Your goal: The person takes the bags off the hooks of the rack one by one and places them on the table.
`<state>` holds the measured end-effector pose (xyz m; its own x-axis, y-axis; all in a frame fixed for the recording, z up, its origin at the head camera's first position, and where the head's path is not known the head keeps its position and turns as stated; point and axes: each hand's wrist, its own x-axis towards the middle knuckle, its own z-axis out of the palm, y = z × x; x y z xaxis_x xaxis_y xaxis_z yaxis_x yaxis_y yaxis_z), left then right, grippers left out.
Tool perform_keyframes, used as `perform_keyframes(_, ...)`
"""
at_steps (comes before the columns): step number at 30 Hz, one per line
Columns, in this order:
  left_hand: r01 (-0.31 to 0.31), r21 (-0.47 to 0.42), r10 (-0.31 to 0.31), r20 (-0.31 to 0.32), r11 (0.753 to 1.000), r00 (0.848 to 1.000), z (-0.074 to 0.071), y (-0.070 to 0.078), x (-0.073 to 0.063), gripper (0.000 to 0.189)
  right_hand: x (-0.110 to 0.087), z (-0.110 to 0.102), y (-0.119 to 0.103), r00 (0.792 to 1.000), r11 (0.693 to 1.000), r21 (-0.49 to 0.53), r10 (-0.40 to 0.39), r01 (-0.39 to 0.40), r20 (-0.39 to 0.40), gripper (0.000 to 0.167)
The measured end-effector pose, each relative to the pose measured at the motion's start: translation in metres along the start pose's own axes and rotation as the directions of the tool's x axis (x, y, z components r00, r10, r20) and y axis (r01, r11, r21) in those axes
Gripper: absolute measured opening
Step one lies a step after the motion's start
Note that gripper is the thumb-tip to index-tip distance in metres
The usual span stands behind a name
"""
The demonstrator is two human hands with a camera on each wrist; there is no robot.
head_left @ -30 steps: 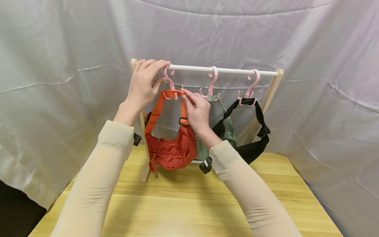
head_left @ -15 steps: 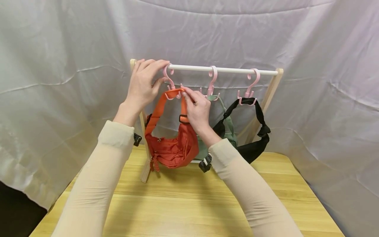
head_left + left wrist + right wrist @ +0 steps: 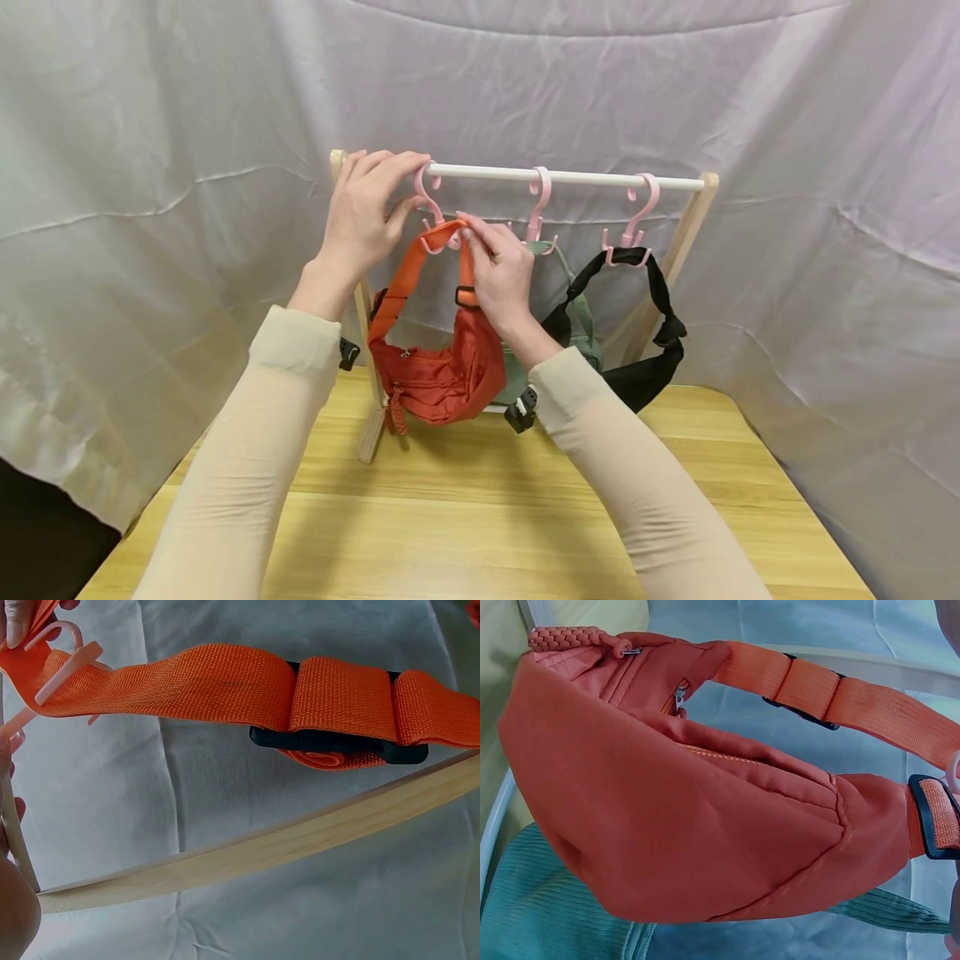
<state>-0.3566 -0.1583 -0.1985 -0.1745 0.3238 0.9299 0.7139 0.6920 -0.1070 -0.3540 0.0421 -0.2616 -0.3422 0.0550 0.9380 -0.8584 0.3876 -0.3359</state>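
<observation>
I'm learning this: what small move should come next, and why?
Probably lift the orange strap clear of the hook: the right hand pinches it high at one side, a prong crosses its front, and the left hand holds the hook.

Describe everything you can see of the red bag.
The red bag looks like soft, creased fabric, with zips, a braided zip pull and an orange webbing strap with black buckles. It hangs above the wooden table, overlapping the green bag in the head view. The right hand pinches the strap's top beside the leftmost pink hook, one prong crossing the strap.
</observation>
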Motion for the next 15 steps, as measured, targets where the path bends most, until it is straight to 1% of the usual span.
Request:
perform_keyframes(11,0.020,-0.008,-0.020,0.006,1.000,1.000,0.0009,0.0011,0.0002,0.044,0.0029,0.0005,-0.0003,1.000,1.000,0.025,-0.019,0.019,-0.002,0.020)
perform_keyframes(15,0.032,-0.018,-0.032,0.005,0.999,0.999,0.0003,0.0026,-0.0001,0.043,0.0043,0.0008,-0.0013,1.000,0.999,0.041,-0.025,0.026,-0.014,0.020)
